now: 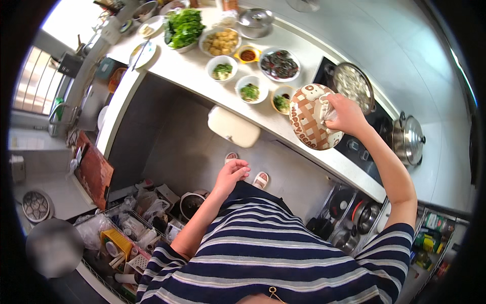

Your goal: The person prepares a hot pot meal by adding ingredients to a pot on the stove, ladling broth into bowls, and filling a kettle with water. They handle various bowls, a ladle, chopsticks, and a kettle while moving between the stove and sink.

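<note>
Fingers of the right hand (347, 115) were curled together and pinched a whitish, crumpled grip (326, 108) on the face of a round disc (307, 115) with a brown check and bear pictures; their tips were partly hidden, so I cannot tell how hard they pressed. The disc hung over the counter's (187, 69) front edge, toward the right end, with the dark cooktop (365, 157) just beside it and a small bowl (273, 99) of chopped greens at its other side. Whether it touched either was unclear. An uncovered pan (373, 94) of pale pieces stood on the cooktop, nearer the back edge, beyond the hand. The left hand (232, 175) hung before the counter, its fingers half bent and close together, with nothing seen in them.

Good handling, as I judged it, called for a firm pinch near the disc's middle, its lower rim lifted clear of the bowl, and the bare forearm held away from the cooktop and the pan's rim; the free hand could have steadied a wobbling edge.
</note>
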`<state>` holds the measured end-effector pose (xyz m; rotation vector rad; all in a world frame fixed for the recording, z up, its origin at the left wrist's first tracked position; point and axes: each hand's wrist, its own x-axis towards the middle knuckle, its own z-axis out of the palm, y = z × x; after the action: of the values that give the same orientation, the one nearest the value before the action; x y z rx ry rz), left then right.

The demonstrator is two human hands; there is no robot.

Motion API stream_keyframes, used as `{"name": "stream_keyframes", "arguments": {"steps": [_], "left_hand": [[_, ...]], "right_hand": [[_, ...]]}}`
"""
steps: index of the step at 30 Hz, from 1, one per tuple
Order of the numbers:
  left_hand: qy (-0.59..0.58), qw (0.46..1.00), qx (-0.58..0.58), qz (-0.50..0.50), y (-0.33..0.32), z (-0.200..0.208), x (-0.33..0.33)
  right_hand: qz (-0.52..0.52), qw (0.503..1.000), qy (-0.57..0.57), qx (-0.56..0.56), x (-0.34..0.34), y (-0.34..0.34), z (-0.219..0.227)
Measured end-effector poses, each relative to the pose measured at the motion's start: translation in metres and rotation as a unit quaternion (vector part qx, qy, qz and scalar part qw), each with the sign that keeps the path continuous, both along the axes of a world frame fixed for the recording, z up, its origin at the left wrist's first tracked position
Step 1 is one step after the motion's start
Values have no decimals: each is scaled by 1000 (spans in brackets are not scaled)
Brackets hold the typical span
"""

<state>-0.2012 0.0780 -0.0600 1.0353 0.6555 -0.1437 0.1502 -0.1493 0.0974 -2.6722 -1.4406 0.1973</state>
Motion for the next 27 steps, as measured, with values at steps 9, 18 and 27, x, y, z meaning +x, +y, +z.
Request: {"name": "stream_keyframes", "arguments": {"steps": [9,18,27], "left_hand": [[-18,996,-23,82,143,-11,-33],[-1,983,15,183,354,-14,-84],[39,947,11,318,436,-24,-118]], "right_hand": [[109,993,13,35,-14,243,-4],[190,979,56,52,-61,504,-35],[283,957,67,19,-86,689,-57]]}}
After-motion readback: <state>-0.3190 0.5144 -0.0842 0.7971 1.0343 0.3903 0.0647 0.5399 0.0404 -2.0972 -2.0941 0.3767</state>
